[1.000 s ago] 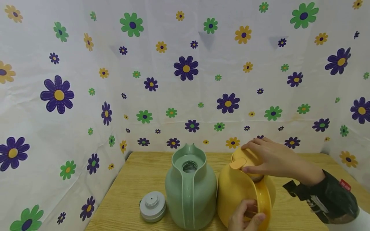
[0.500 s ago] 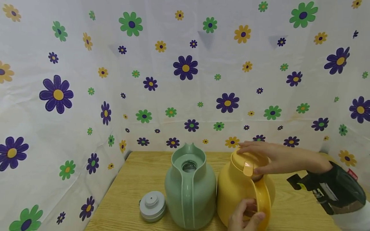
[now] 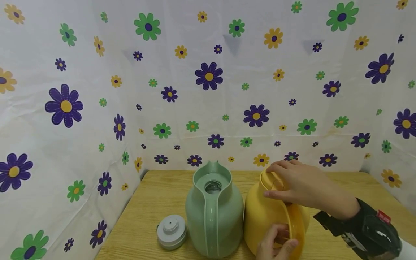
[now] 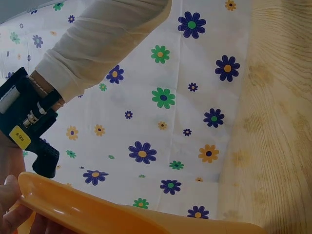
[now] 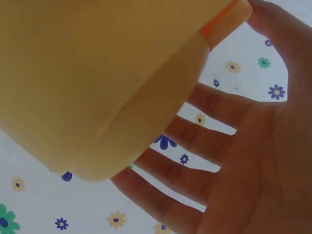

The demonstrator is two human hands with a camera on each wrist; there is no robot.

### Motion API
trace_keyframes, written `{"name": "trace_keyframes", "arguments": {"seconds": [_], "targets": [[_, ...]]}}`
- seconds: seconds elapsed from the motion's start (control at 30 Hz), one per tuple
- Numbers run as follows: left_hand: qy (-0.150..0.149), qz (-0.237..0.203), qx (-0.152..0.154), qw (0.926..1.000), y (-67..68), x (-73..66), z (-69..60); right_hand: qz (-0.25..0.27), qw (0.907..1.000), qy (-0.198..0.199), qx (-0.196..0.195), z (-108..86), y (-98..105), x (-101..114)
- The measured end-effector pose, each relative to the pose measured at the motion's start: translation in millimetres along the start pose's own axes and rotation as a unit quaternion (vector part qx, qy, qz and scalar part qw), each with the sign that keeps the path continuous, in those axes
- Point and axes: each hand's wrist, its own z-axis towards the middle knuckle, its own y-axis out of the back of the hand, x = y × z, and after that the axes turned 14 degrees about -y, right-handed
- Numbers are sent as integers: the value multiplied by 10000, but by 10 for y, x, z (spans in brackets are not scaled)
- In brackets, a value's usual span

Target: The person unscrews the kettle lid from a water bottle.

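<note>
A yellow vacuum jug (image 3: 260, 220) stands upright on the table, its handle (image 3: 297, 227) toward me. My left hand (image 3: 273, 243) grips that handle; in the left wrist view the fingers (image 4: 17, 217) curl round it. Over the top, my right hand (image 3: 303, 186) spans the jug's yellow lid (image 3: 269, 178), largely covering it. The right wrist view has the fingers (image 5: 219, 107) spread along the lid's far side and the thumb at its orange tab (image 5: 231, 22). Beside it stands a green vacuum jug (image 3: 195, 216), lidless, its round mouth exposed.
A grey round stopper (image 3: 171, 232) lies on the wooden table (image 3: 146, 206) left of the green jug. The two jugs stand side by side, nearly touching. A white flowered cloth (image 3: 182, 108) walls the back and sides.
The lid's tab has swung rightward over the jug since the first frame. My right hand turned with it, then rotated back, its thumb now farther left. The left hand keeps still.
</note>
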Motion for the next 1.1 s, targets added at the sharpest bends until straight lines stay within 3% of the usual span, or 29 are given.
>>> {"name": "trace_keyframes", "arguments": {"seconds": [0.13, 0.23, 0.43, 0.53, 0.63, 0.73, 0.83, 0.97, 1.1], "targets": [[-29, 32, 41, 10000, 2, -8, 4, 174, 9990, 417, 60, 2, 8, -71], [-63, 53, 6, 10000, 1, -11, -1, 574, 9942, 850, 317, 17, 28, -163], [-166, 59, -68, 9998, -4, -5, -6, 1720, 9670, 1542, 1071, 52, 51, -355], [-203, 50, -62, 9998, -8, -3, -7, 1932, 9609, 1590, 1183, 63, 40, -398], [-205, 44, -83, 9997, -13, -1, -10, 1807, 9703, 1332, 900, 69, 11, -364], [-186, 48, -139, 9997, -19, 1, -13, 1327, 9863, 898, 392, 78, -22, -276], [-169, 60, -204, 9996, -26, 4, -15, 815, 9951, 549, 94, 90, -41, -198], [-137, 50, -206, 9997, -27, 5, -10, 580, 9969, 520, 103, 104, -31, -173], [-107, 7, -188, 9998, -23, 7, -7, 809, 9925, 883, 224, 121, -33, -226]]}}
